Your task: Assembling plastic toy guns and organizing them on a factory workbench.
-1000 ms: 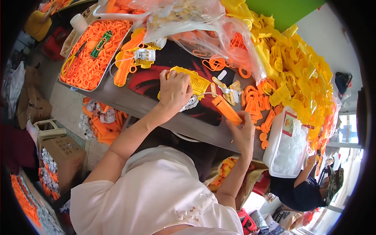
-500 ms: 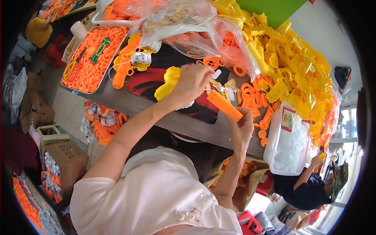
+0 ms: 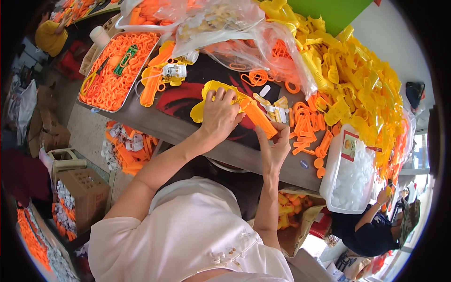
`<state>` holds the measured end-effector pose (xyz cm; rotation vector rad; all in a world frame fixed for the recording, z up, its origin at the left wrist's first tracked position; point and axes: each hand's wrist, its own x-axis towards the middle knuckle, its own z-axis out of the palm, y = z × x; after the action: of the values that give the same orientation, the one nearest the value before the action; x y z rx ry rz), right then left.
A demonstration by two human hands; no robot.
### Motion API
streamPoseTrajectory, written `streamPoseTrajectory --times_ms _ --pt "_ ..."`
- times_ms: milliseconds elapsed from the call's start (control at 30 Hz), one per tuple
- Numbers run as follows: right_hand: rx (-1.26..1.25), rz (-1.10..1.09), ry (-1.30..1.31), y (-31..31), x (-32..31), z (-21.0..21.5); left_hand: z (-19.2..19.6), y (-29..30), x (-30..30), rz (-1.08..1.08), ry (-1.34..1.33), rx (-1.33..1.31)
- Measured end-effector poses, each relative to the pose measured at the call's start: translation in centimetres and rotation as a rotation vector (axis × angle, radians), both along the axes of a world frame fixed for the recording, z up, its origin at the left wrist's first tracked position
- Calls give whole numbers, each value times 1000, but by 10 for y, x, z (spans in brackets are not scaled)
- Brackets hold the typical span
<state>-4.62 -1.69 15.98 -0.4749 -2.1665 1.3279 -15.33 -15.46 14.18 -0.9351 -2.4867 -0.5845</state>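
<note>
My left hand is closed over a yellow plastic shell on the dark, red-patterned mat. Between thumb and fingers, my right hand grips the lower end of a long orange plastic handle piece. The handle's upper end meets the right side of the shell near my left fingertips; whether the two are joined cannot be made out. Just right of the handle lie small clear and yellowish parts and a white oval piece. The fingers of my left hand hide part of the shell.
At the left stands a metal tray of orange rings with yellow-handled scissors. Finished-looking orange-yellow units lie beside it. Yellow shells are heaped at right, behind a white tub. Loose orange parts lie nearer.
My left hand has come down from the small parts onto the yellow shell. My right hand has moved left, bringing the orange handle piece against the shell.
</note>
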Motion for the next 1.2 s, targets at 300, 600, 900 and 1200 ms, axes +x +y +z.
streamPoseTrajectory --times_ms 300,600,900,1200 --pt "-122 -121 -59 25 3 -26 -16 -31 2 -352 -593 841" --pt "-20 -153 -49 9 -12 -10 23 -20 47 -848 -56 136" --pt "711 14 40 -41 -21 -6 26 -59 19 -249 -1138 1082" --pt "552 -45 -126 -47 -20 -18 -3 -67 -6 -247 -378 508"
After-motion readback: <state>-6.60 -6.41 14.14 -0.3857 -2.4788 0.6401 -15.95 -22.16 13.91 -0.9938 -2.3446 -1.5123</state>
